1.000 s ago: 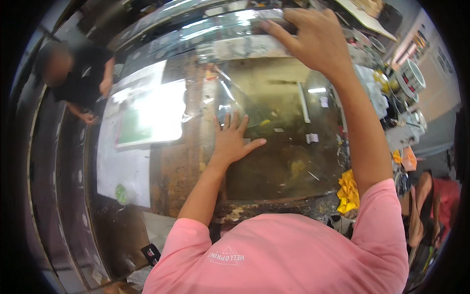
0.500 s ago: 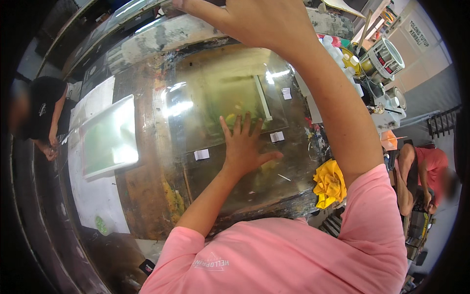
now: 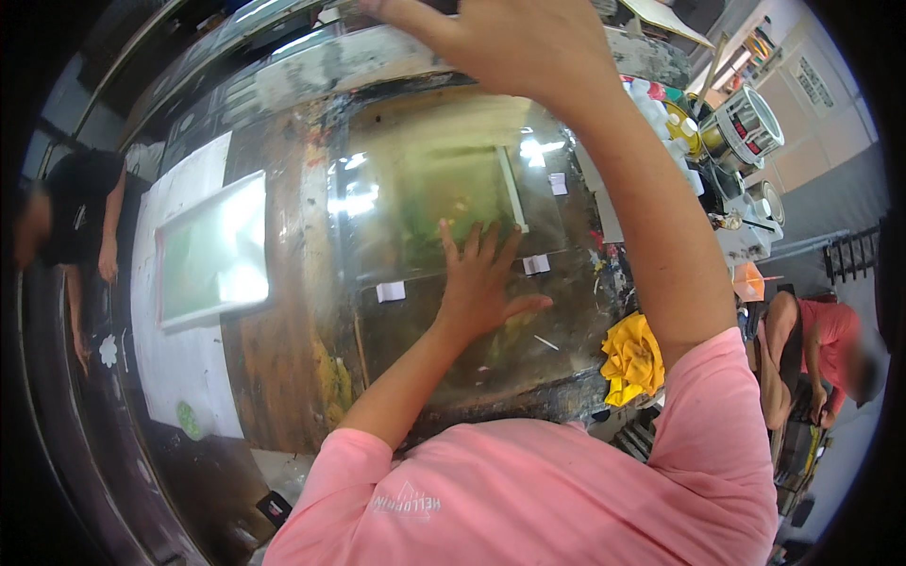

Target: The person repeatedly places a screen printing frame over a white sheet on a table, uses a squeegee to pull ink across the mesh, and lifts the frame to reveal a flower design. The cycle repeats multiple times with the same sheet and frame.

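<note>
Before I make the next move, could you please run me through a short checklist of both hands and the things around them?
1. Left hand open, gripping nothing: ok.
2. Right hand wholly in view: not ok, the picture's top edge cuts it off.
3. Right hand empty: cannot tell.
4. Pale strip clear of the left hand: cannot tell, they nearly meet here.
5. Yellow cloth apart from the left hand: ok.
</note>
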Demonstrator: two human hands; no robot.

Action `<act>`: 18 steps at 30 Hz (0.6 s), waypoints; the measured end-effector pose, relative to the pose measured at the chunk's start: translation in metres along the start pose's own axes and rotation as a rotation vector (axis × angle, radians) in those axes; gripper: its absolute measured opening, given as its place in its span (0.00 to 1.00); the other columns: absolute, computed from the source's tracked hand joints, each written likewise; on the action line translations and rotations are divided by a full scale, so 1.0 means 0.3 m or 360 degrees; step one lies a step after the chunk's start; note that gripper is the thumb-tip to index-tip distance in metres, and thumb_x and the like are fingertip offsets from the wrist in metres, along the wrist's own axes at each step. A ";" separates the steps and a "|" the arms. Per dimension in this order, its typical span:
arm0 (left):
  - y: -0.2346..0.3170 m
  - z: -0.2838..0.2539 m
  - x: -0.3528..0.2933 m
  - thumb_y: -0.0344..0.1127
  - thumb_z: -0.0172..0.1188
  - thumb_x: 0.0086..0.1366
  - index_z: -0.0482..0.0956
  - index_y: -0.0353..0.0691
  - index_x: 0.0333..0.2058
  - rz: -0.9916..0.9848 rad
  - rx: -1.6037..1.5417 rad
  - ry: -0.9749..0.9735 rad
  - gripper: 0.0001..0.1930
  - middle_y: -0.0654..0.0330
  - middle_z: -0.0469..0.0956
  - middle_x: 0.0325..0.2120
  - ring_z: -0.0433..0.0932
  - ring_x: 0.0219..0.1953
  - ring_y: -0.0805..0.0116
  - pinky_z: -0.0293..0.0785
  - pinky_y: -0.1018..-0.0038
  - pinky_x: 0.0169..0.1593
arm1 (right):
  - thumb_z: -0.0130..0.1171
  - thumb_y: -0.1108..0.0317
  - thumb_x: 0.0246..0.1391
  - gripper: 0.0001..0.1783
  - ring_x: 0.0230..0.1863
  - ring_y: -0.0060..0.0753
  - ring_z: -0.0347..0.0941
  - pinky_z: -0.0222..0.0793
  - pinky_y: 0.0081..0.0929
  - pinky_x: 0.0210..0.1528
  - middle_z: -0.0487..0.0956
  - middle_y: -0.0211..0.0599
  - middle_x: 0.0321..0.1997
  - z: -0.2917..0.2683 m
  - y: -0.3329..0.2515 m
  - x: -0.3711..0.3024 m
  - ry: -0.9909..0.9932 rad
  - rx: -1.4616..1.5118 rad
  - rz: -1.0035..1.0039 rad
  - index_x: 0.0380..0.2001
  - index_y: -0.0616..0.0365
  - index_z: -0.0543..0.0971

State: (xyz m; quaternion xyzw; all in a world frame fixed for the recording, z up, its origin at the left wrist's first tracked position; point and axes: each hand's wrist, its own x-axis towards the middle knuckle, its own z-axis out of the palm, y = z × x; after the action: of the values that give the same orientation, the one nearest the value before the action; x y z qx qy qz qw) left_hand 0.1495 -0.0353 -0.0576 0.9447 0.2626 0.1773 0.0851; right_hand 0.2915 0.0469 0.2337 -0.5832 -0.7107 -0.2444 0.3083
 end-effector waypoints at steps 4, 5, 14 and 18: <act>-0.020 -0.057 -0.001 0.83 0.61 0.56 0.74 0.40 0.70 0.0034 -0.0122 0.0125 0.57 0.40 0.76 0.62 0.70 0.70 0.41 0.43 0.26 0.76 | 0.55 0.33 0.68 0.37 0.34 0.51 0.82 0.69 0.49 0.48 0.84 0.48 0.27 -0.007 -0.018 -0.018 -0.0094 -0.0012 0.0085 0.31 0.62 0.85; -0.045 -0.103 0.000 0.79 0.66 0.55 0.75 0.40 0.69 -0.0164 -0.0263 0.0385 0.55 0.42 0.78 0.59 0.73 0.67 0.43 0.51 0.31 0.74 | 0.56 0.34 0.68 0.36 0.34 0.51 0.82 0.69 0.49 0.48 0.85 0.49 0.28 -0.007 -0.025 -0.024 -0.0025 -0.0030 0.0068 0.32 0.62 0.85; -0.294 -0.587 -0.130 0.46 0.89 0.49 0.74 0.24 0.63 -0.0905 -0.1788 0.0848 0.49 0.50 0.87 0.46 0.86 0.48 0.63 0.82 0.66 0.53 | 0.59 0.40 0.69 0.33 0.44 0.54 0.79 0.69 0.48 0.52 0.83 0.48 0.40 0.071 -0.118 -0.404 -0.0200 -0.0078 -0.0062 0.64 0.53 0.77; -0.266 -0.433 -0.253 0.56 0.87 0.46 0.78 0.33 0.62 -0.1096 -0.1233 0.0390 0.49 0.49 0.83 0.52 0.84 0.51 0.58 0.78 0.62 0.57 | 0.61 0.44 0.68 0.23 0.48 0.52 0.78 0.70 0.50 0.49 0.82 0.44 0.44 0.117 -0.084 -0.577 -0.0909 0.0190 -0.0052 0.52 0.51 0.83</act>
State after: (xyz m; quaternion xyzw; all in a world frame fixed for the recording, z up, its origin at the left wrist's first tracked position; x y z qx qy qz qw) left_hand 0.0024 0.0012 0.0199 0.6756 0.4808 0.3322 0.4496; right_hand 0.2838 -0.0506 0.0847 -0.5977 -0.7911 -0.0331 0.1255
